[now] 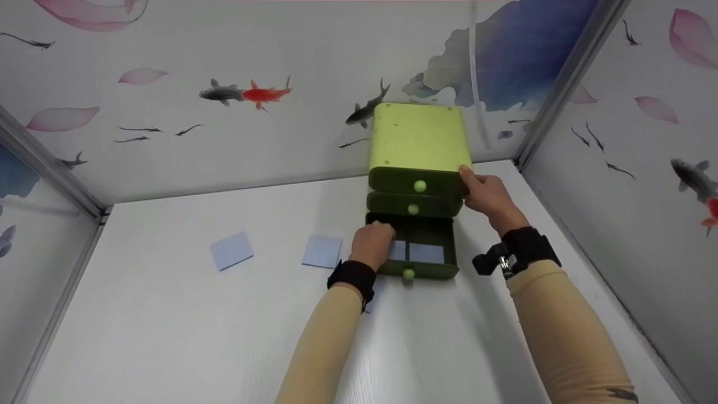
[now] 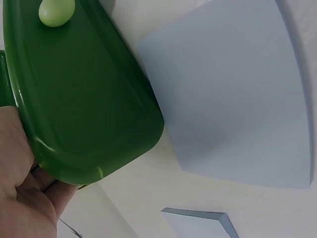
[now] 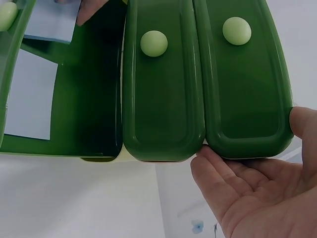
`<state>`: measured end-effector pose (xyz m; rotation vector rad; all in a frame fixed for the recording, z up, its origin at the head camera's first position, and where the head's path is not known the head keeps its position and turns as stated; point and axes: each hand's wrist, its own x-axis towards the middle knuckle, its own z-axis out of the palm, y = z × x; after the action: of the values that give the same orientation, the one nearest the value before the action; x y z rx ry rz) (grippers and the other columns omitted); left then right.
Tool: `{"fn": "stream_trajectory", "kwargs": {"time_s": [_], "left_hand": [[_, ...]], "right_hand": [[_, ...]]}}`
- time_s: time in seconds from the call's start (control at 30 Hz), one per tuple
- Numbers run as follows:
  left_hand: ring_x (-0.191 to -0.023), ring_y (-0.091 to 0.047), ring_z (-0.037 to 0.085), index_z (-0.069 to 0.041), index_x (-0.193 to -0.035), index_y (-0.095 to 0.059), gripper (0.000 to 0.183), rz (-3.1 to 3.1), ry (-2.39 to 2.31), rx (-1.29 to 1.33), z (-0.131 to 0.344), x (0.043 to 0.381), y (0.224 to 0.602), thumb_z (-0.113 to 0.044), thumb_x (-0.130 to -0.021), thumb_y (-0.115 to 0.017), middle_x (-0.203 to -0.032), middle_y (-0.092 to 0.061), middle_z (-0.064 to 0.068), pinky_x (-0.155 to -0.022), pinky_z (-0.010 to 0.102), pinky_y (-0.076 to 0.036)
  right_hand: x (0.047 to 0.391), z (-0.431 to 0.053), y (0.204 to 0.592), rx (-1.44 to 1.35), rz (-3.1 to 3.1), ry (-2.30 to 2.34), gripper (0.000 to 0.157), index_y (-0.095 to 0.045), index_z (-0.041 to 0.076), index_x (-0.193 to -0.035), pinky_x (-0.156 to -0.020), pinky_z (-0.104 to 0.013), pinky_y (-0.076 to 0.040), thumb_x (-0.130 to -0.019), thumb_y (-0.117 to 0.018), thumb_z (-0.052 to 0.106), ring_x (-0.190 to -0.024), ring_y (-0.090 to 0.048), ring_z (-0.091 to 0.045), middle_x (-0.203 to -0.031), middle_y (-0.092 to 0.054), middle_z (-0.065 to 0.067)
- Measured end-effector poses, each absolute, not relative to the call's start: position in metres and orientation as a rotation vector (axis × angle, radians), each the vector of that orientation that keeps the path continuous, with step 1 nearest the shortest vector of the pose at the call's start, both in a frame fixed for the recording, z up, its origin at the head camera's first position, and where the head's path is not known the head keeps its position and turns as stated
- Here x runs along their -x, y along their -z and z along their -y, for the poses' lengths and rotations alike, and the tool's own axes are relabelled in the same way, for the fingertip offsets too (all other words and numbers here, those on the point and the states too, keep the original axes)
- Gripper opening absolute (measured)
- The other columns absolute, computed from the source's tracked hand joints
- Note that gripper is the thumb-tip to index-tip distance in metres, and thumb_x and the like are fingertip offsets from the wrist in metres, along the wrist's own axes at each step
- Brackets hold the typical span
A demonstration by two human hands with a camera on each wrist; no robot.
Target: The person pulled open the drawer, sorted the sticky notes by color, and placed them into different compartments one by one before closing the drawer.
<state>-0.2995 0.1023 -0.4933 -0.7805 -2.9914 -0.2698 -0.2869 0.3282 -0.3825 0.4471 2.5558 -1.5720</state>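
Observation:
A small chest of drawers (image 1: 419, 134) with a yellow-green top and dark green drawers stands against the back wall. Its bottom drawer (image 1: 431, 229) is pulled out, with a light blue square pad (image 1: 426, 253) lying inside. My left hand (image 1: 373, 244) reaches into that drawer's left side and pinches another blue pad (image 3: 52, 20), tilted above the drawer floor. The drawer front hides part of these fingers in the left wrist view. On the chest's right side, my right hand (image 1: 489, 196) grips the upper front corner, thumb (image 3: 301, 121) over the top edge, fingers along the side.
Two blue pads, one at the far left (image 1: 231, 251) and one nearer the chest (image 1: 322, 251), lie on the white table (image 1: 224, 331). Another pad (image 1: 372, 300) shows partly behind the left wrist. Printed panels (image 1: 314, 45) enclose the back and sides.

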Motion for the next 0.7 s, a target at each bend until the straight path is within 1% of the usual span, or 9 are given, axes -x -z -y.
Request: {"fn": "stream_trajectory", "kwargs": {"time_s": [0.2, 0.27, 0.43, 0.57, 0.7], "left_hand": [[-0.091, -0.069, 0.021, -0.016, -0.105, -0.077, 0.021, 3.000, 0.302, 0.768, -0.098, 0.297, 0.489, -0.008, -0.096, -0.060, -0.101, -0.074, 0.004, -0.073, 0.034, -0.058], [-0.092, -0.069, 0.021, -0.016, -0.107, -0.076, 0.021, 2.996, 0.324, 0.773, -0.097, 0.296, 0.486, -0.008, -0.096, -0.060, -0.103, -0.074, 0.004, -0.074, 0.034, -0.058], [-0.099, -0.068, 0.021, -0.017, -0.112, -0.075, 0.023, 2.996, 0.358, 0.802, -0.090, 0.295, 0.477, -0.008, -0.095, -0.061, -0.109, -0.073, 0.003, -0.081, 0.034, -0.058], [-0.100, -0.068, 0.021, -0.016, -0.113, -0.074, 0.025, 2.996, 0.404, 0.797, -0.082, 0.295, 0.471, -0.006, -0.094, -0.062, -0.110, -0.073, 0.003, -0.084, 0.033, -0.057], [-0.100, -0.068, 0.021, -0.014, -0.114, -0.074, 0.025, 3.016, 0.428, 0.784, -0.069, 0.296, 0.464, -0.006, -0.094, -0.062, -0.109, -0.073, 0.004, -0.085, 0.034, -0.057]], "right_hand": [[0.285, -0.326, 0.381, -0.443, -2.565, 1.572, 0.078, -0.042, -0.003, -0.145, -0.080, -0.016, -0.046, -0.098, -0.033, 0.060, -0.103, -0.051, -0.019, -0.115, -0.048, -0.012], [0.285, -0.326, 0.381, -0.444, -2.562, 1.574, 0.078, -0.042, -0.003, -0.144, -0.080, -0.016, -0.045, -0.098, -0.033, 0.060, -0.103, -0.051, -0.018, -0.114, -0.048, -0.011], [0.285, -0.326, 0.381, -0.434, -2.587, 1.556, 0.077, -0.048, -0.005, -0.137, -0.076, -0.015, -0.045, -0.098, -0.034, 0.060, -0.091, -0.051, -0.012, -0.108, -0.048, -0.009], [0.286, -0.326, 0.381, -0.428, -2.559, 1.571, 0.079, -0.043, -0.005, -0.141, -0.079, -0.017, -0.045, -0.098, -0.034, 0.060, -0.084, -0.050, -0.008, -0.107, -0.047, -0.007], [0.286, -0.329, 0.381, -0.429, -2.538, 1.587, 0.081, -0.035, -0.006, -0.146, -0.084, -0.018, -0.044, -0.098, -0.034, 0.059, -0.083, -0.050, -0.006, -0.110, -0.047, -0.008]]}}
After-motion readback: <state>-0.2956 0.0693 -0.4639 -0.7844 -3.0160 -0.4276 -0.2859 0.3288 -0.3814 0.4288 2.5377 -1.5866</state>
